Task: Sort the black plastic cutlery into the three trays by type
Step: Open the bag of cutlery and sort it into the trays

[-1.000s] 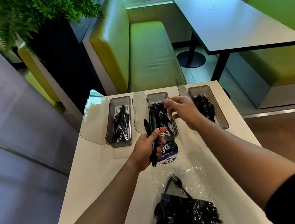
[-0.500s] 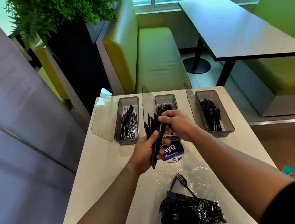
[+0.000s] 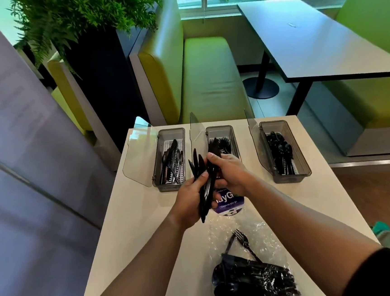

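Cutlery bundle (image 3: pixel 204 208), shafts hidden under left hand (image 3: pixel 188 199), right hand (image 3: pixel 230 172)

Both bare forearms reach forward and meet just in front of the middle tray (image 3: pixel 219 127). The left hand (image 3: pixel 192 201) curls round a bundle (image 3: pixel 204 194) of black cutlery, held nearly upright, with its thumb pressed on it. The right hand (image 3: pixel 232 171), touching the left on its tray side, pinches one piece (image 3: pixel 214 147) of that bundle between thumb and curled fingers. A black sleeve (image 3: pixel 384 273) covers the right upper arm.
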Demonstrator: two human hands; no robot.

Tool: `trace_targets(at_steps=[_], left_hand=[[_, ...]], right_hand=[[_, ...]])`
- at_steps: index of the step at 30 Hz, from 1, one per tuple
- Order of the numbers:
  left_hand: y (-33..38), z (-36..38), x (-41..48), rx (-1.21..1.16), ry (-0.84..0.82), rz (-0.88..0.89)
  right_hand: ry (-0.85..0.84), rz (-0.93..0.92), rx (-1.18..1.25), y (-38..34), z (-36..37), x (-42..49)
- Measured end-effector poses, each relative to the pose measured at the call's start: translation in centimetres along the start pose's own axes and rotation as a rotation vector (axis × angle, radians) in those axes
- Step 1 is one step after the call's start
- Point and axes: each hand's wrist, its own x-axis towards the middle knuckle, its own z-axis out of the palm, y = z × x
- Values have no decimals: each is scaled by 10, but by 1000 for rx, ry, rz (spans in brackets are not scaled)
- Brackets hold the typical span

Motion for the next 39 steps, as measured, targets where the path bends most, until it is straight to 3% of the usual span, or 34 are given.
trace_targets(at_steps=[7,14,19,32,39], left_hand=[[-3,-5,2,102,12,7],[-2,-18,-2,187,46,-15],[7,-37,-6,184,123,13],[23,-93,-17,-5,252,26],[23,-115,-19,93,292,52]], right_hand=[[114,-18,-74,-1,0,8],[236,-81,70,-15,11,23],[198,-85,71,-37,27,43],[119,316,-215,-21,104,106],[145,393,-322,3,108,135]])
